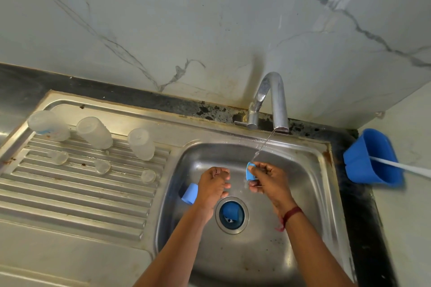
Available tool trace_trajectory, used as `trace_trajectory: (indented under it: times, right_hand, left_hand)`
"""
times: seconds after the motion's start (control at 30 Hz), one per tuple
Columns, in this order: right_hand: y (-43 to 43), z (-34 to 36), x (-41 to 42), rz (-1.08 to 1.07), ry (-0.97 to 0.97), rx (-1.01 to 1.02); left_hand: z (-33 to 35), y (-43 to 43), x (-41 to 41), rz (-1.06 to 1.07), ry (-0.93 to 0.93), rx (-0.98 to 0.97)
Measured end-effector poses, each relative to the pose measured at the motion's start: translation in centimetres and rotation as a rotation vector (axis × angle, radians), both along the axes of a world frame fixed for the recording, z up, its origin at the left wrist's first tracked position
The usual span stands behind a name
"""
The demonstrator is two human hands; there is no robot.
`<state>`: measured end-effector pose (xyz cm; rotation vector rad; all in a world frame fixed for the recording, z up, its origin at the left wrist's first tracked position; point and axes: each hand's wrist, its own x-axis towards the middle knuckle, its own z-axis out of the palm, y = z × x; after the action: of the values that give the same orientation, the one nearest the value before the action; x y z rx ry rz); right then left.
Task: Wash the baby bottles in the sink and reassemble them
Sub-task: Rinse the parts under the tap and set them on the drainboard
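My right hand (265,178) pinches a small blue bottle ring (250,172) under the thin stream of water from the tap (271,102), over the steel sink (310,184). My left hand (213,187) hangs beside it with fingers loosely curled, holding nothing. A second blue ring (189,193) lies on the sink floor left of that hand, and a third blue piece (229,211) sits in the drain. Three clear bottle bodies (94,133) stand upside down on the drainboard, with three clear teats (102,167) in front of them.
The ribbed drainboard (77,193) fills the left side. A blue plastic tub (370,158) with a white handle sticking out of it stands on the dark counter right of the sink. A marble wall rises behind the tap.
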<state>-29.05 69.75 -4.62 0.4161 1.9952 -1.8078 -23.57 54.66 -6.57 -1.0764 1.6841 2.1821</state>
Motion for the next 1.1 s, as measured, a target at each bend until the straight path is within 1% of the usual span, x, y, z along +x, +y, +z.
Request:
trace_trajectory:
  times: [0.07,0.13,0.23,0.3,0.37,0.4,0.43,0.5,0.57,0.63,0.83,0.97,1.1]
  right_hand:
    - [0.0,-0.1,0.5,-0.035,-0.064,-0.04]
    - [0.1,-0.3,1.4,-0.026,-0.103,-0.072]
    - [0.6,-0.7,3.2,0.076,-0.051,0.01]
    - [1.0,-0.7,4.2,0.094,-0.037,-0.028]
    - [1.4,-0.6,5.1,0.052,-0.089,-0.13]
    - [1.5,-0.5,5.4,0.039,-0.113,-0.132]
    - [1.8,-0.6,5.8,0.052,-0.111,-0.083]
    - [2.3,-0.9,6.5,0.093,-0.086,-0.044]
    - [2.6,-0.9,7.1,0.085,-0.066,-0.1]
    - [2.9,-1.0,7.6,0.074,-0.014,-0.051]
    - [2.8,-0.4,9.0,0.049,0.054,0.045]
    - [2.3,0.7,9.4,0.062,0.068,0.038]
    - [1.2,1.1,9.9,0.047,0.075,0.078]
  left_hand:
    - [0.2,0.0,0.6,-0.036,0.001,-0.009]
    - [0.3,-0.2,1.4,-0.064,-0.008,-0.028]
    - [0.0,-0.6,2.7,-0.098,-0.075,-0.136]
    - [-0.2,-0.9,3.8,-0.128,-0.119,-0.209]
    - [-0.2,-0.9,5.0,-0.141,-0.147,-0.234]
    - [-0.2,-0.9,5.5,-0.141,-0.153,-0.244]
    - [0.2,-0.7,6.2,-0.135,-0.15,-0.252]
    - [1.0,-0.3,7.2,-0.124,-0.129,-0.236]
    - [1.5,0.2,7.9,-0.109,-0.102,-0.191]
    - [1.9,0.4,8.4,-0.078,-0.087,-0.167]
    - [3.3,0.2,9.4,-0.033,-0.046,-0.152]
    - [4.0,-0.9,9.3,-0.026,-0.042,-0.148]
    - [4.2,-2.2,9.6,-0.035,-0.035,-0.157]
